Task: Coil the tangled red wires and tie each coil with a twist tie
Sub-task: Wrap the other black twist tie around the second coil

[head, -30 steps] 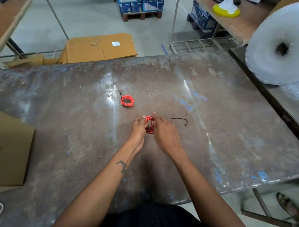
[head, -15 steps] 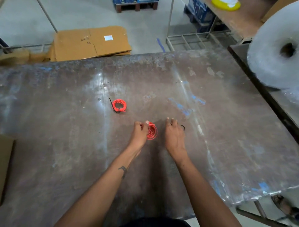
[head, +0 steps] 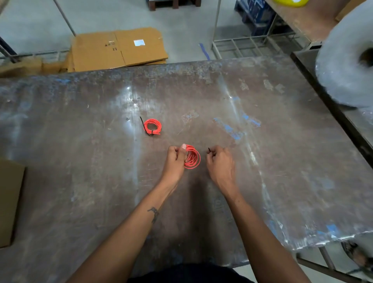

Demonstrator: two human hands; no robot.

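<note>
A: What can't you make out around the hands?

B: The right hand (head: 221, 161) curls over a black twist tie (head: 209, 149); only a short tip pokes out at its 11 o'clock, the rest is hidden in the fist. The left hand (head: 175, 161) covers the 9 o'clock side of the red wire coil (head: 192, 158).

A: And toward the edges?

B: The bubble wrap roll (head: 343, 66) at 2 o'clock is cut off by the right border and blurred. The cardboard box (head: 9, 202) at 9 o'clock is cropped by the left border. A yellow object (head: 290, 2) at 1 o'clock is sliced by the top; too little shows to name it.
</note>
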